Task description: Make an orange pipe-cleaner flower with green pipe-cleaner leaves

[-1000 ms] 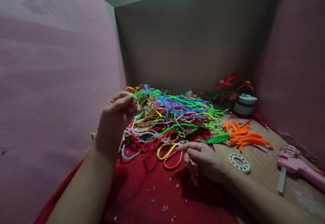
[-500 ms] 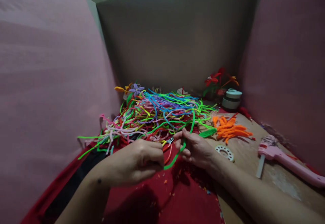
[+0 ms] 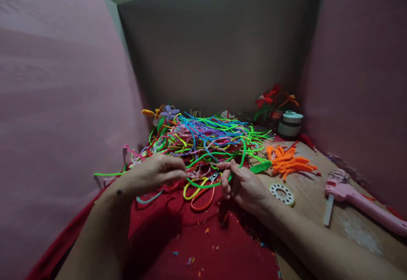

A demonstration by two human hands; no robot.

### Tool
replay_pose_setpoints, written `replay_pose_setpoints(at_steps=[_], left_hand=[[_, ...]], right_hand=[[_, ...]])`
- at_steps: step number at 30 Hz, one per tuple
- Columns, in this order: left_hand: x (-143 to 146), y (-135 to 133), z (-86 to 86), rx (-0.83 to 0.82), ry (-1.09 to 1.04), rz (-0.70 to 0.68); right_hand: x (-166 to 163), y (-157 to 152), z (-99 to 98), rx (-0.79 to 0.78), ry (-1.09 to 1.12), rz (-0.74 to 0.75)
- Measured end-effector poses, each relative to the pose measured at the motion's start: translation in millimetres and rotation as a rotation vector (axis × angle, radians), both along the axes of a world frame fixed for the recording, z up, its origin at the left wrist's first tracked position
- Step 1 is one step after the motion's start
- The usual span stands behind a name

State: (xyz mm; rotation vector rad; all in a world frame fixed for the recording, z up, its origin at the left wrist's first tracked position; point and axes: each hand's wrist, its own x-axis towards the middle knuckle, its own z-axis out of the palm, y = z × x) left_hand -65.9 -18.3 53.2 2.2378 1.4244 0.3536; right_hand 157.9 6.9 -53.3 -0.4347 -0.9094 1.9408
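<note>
My left hand (image 3: pixel 157 172) is closed in a pinch on one end of a green pipe cleaner (image 3: pixel 203 184). My right hand (image 3: pixel 241 184) pinches the same green pipe cleaner further along, where it bends up toward the heap. The strand sags between the two hands, just above scissors (image 3: pixel 200 191) with yellow and orange handles that lie on the red cloth (image 3: pixel 197 237). Right behind both hands is a big tangled pile of coloured pipe cleaners (image 3: pixel 203 138).
Orange pipe cleaner pieces (image 3: pixel 289 161) and a green leaf shape (image 3: pixel 260 167) lie right of the pile. A white ring-shaped disc (image 3: pixel 282 193) and a pink glue gun (image 3: pixel 352 199) sit on the wooden tabletop. Finished flowers (image 3: pixel 273 98) and a round container (image 3: pixel 291 123) stand at the back. Cardboard walls enclose the space.
My left hand came down from in front of the pile, then moved left and away from my right hand. The green pipe cleaner is now stretched between both hands. The scissors are uncovered again.
</note>
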Motion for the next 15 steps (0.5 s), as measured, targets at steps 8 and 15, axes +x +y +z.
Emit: replay_pose_setpoints(at_steps=[8,15], left_hand=[[3,78,26.1,0.603,-0.246,0.505],[17,145,24.2,0.564,0.316,0.549]], right_hand=[[-4,-12,-2.9,0.156,-0.085,0.171],[-4,-11,-6.4,0.141,-0.068,0.281]])
